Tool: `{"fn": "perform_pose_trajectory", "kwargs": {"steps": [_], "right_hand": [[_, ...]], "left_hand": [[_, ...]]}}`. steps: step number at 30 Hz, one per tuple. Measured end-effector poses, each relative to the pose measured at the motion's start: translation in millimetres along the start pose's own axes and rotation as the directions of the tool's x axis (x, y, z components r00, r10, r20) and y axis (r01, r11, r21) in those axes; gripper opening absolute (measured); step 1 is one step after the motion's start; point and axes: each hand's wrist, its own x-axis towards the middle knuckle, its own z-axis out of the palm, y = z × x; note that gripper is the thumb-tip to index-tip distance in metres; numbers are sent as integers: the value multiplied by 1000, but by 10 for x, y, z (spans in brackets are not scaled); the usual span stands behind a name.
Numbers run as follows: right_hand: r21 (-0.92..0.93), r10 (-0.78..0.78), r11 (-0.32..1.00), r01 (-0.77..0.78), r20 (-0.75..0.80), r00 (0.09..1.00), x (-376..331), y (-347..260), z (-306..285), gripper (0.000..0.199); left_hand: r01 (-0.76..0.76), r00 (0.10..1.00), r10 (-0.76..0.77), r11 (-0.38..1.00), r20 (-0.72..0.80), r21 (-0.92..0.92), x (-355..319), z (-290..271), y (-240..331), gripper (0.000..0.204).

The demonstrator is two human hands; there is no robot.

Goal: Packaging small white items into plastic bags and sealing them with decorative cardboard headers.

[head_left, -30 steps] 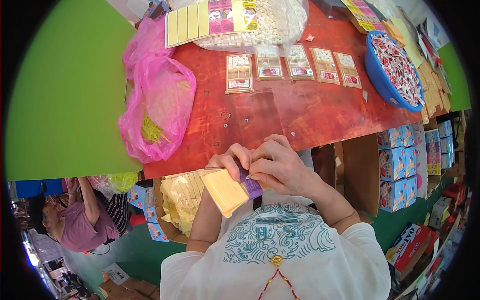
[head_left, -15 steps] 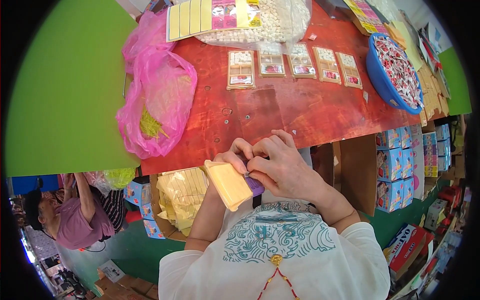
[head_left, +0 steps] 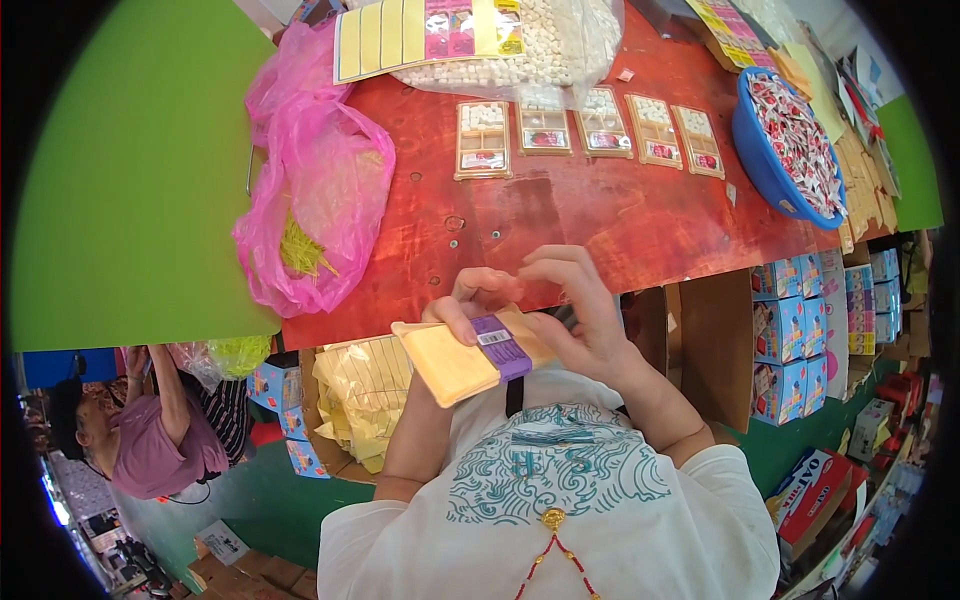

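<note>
A flat, pale yellow plastic box with a purple printed sleeve around it is tilted in front of my chest, just off the table's near edge. My left hand is closed on its far side, with the thumb lying on the yellow face. My right hand is at the box's right end, thumb close against it. Its fingers are raised and apart above the box. Behind the box, part of the left hand's fingers is hidden.
Several compartment trays with white pieces stand on the red table. A blue basin of small packets is at right, a pink bag at left. Beneath are a carton of yellow packaging and stacked boxes. Another person works at left.
The box has turned so its purple sleeve and face show more fully. My right hand's fingers have lifted off the sleeve and spread apart.
</note>
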Motion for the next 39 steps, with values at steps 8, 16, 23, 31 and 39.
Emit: {"fn": "perform_pose_trajectory", "kwargs": {"steps": [8,16,23,31,39], "right_hand": [[-181,-69,980,85,92,993,-172,32,171,30],[758,611,346,-553,265,746,-282,401,177,40],[774,629,377,-509,190,754,-368,442,213,39],[724,663,377,-578,225,714,-733,684,41,34],[867,842,347,-357,-121,525,-1806,769,-815,36]], "left_hand": [[131,981,-119,989,-153,68,2,9,26,20],[549,807,-392,774,-441,316,-16,80,-40,44],[553,811,-392,755,-435,352,-28,79,-184,41],[637,769,-460,614,-445,467,-122,231,-438,41],[547,834,-394,499,-386,673,183,251,-471,29]]}}
